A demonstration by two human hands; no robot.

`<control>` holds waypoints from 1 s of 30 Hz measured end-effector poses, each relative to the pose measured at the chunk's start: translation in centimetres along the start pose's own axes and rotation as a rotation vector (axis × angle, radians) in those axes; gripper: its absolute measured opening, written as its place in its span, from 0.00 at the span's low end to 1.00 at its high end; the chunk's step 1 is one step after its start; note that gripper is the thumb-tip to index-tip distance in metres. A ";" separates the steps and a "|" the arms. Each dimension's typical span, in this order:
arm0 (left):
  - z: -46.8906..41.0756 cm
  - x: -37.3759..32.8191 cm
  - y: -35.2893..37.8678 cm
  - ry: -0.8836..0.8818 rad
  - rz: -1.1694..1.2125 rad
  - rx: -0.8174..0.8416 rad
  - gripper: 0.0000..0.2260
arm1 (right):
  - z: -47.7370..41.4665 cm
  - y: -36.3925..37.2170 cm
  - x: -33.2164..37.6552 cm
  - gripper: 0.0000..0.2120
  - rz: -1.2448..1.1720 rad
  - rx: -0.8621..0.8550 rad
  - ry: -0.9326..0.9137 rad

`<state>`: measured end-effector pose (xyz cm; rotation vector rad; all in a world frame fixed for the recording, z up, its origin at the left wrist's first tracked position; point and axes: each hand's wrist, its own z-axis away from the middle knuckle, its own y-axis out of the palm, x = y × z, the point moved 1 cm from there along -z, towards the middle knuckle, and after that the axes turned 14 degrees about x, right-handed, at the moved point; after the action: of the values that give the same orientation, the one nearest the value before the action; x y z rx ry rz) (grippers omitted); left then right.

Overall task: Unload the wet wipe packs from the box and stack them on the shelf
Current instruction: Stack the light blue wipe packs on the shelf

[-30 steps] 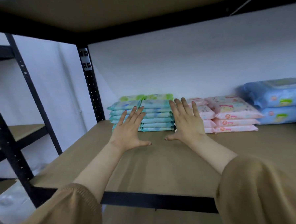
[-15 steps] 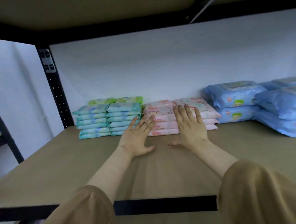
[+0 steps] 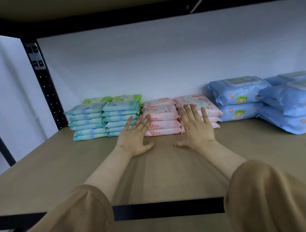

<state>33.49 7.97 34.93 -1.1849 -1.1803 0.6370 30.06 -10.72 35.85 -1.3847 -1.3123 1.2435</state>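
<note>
Pink wet wipe packs (image 3: 161, 113) stood stacked at 12 o'clock on the shelf (image 3: 63, 170), teal stacks (image 3: 102, 118) at 10, blue packs (image 3: 240, 97) at 2. Left hand (image 3: 134, 138) and right hand (image 3: 196, 131) lay flat, fingers spread, empty, at the pink fronts. Uneven pushing could skew the soft stacks.

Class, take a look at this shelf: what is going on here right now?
A person reaches both arms onto the shelf. The left hand and right hand are spread open, holding nothing, fingers straight toward the pink packs. Teal packs are stacked to their left, bigger blue packs to their right. No box is in view.
</note>
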 end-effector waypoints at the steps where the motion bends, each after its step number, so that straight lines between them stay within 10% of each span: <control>1: 0.2 -0.2 -0.1 0.007 0.005 -0.008 0.35 | 0.1 -0.1 -0.1 0.52 -0.004 0.004 0.004; 30: 24.3 -15.6 3.8 -0.126 0.637 -0.272 0.35 | 28.0 5.7 -3.1 0.34 -0.327 -0.269 0.163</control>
<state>6.61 4.25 24.28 -1.7999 -1.0053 1.0610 3.46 -15.95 26.22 -1.3537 -1.5564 0.7413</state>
